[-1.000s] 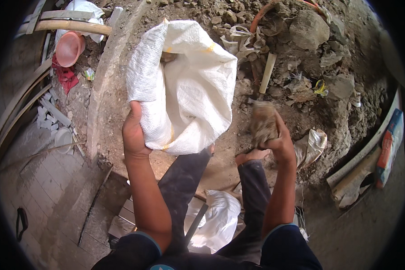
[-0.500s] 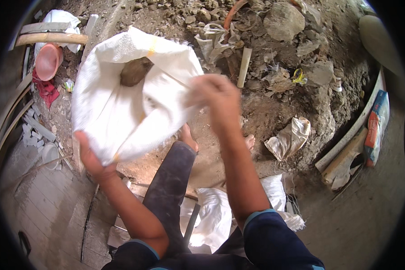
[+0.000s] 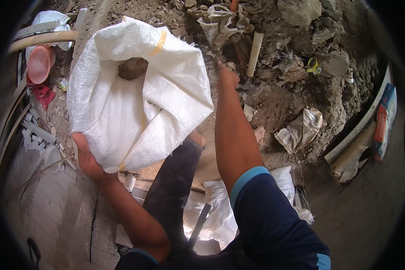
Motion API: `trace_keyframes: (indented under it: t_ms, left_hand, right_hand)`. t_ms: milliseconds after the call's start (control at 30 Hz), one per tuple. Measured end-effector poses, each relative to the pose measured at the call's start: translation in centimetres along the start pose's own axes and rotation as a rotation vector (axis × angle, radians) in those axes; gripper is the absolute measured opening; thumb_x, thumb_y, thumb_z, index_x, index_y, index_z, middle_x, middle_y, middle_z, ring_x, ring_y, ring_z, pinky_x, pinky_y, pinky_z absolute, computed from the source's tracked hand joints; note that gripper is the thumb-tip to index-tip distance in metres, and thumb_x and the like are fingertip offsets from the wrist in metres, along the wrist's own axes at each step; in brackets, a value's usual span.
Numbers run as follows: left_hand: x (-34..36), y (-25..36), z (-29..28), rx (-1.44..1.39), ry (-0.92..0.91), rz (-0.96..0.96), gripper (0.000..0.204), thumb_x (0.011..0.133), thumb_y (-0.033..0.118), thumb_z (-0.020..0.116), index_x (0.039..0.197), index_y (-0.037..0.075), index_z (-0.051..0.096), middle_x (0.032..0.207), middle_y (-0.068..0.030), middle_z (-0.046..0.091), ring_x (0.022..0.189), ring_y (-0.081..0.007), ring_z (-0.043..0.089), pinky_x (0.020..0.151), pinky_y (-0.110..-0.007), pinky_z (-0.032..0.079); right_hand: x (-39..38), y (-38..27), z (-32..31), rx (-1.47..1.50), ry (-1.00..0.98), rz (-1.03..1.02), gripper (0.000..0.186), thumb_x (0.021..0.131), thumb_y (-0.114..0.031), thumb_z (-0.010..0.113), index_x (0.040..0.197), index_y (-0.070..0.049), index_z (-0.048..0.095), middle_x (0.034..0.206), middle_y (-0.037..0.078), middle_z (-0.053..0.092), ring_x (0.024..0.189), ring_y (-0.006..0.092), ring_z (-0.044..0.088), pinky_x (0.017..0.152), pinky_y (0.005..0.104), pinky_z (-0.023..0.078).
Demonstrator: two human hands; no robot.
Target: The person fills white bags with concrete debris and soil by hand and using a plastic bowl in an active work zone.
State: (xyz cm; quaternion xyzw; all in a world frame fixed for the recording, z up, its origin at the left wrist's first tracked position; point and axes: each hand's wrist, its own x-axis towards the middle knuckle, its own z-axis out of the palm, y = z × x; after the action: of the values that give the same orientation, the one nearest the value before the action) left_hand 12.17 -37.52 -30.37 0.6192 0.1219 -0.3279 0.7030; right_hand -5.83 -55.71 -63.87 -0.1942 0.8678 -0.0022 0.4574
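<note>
Nearest, at the lower middle of the frame, pale sacks (image 3: 222, 220) lie between the person's legs. Left of centre, the left hand (image 3: 89, 161) is closed on the lower left edge of an open white sack (image 3: 177, 96), thumb in view and fingers hidden behind the cloth. A brown lump (image 3: 133, 68) shows deep in its mouth. A second ago the right hand (image 3: 228, 77) carried a lump beside the sack; now it reaches past the sack's right side to the rubble (image 3: 330, 96), beside a pale stick (image 3: 255, 54). Its grip is turned away, so I cannot tell whether it holds anything. That suggests filling goes on piece by piece, the left hand alone steadying the sack.
</note>
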Motion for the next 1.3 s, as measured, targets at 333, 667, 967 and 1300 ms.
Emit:
trace_keyframes:
  t_ms: [333, 667, 967, 1300]
  left_hand:
    - [0.2, -0.2, 1.8, 0.163, 0.085, 0.025, 0.063, 0.097, 0.042, 0.044, 0.133, -0.009, 0.037, 0.132, -0.0186, 0.047, 0.119, -0.0277, 0.049, 0.103, -0.039, 0.036]
    - [0.6, -0.9, 3.6, 0.019, -0.061, -0.064, 0.062, 0.095, 0.042, 0.047, 0.135, -0.005, 0.037, 0.132, -0.0158, 0.048, 0.119, -0.0271, 0.049, 0.103, -0.039, 0.037]
    - [0.7, 0.1, 3.5, -0.084, -0.12, -0.024, 0.062, 0.097, 0.043, 0.041, 0.137, -0.003, 0.035, 0.136, -0.017, 0.045, 0.121, -0.0298, 0.048, 0.104, -0.042, 0.036]
    - [-0.4, -1.1, 3.0, -0.036, -0.083, -0.076, 0.062, 0.095, 0.042, 0.047, 0.135, -0.005, 0.037, 0.133, -0.0158, 0.048, 0.121, -0.0281, 0.048, 0.105, -0.041, 0.035]
  right_hand:
    - [-4.4, 2.6, -4.2, -0.303, 0.07, -0.315, 0.082, 0.057, -0.032, 0.077, 0.117, 0.006, 0.037, 0.109, 0.027, 0.056, 0.101, 0.0418, 0.057, 0.091, 0.0438, 0.045]
    - [-17.1, -9.0, -18.3, -0.05, -0.818, -0.618, 0.069, 0.062, -0.012, 0.068, 0.125, 0.005, 0.046, 0.088, 0.01, 0.061, 0.069, 0.018, 0.062, 0.061, 0.0291, 0.053]
    - [-28.1, -8.8, -13.0, -0.545, -0.99, -1.147, 0.067, 0.07, -0.038, 0.078, 0.113, 0.006, 0.051, 0.086, 0.022, 0.065, 0.079, 0.0309, 0.066, 0.073, 0.0381, 0.052]
    - [-11.9, -13.5, -5.4, -0.643, 0.091, -1.498, 0.074, 0.068, -0.031, 0.077, 0.131, -0.008, 0.043, 0.129, 0.019, 0.044, 0.12, 0.0347, 0.043, 0.092, 0.048, 0.042]
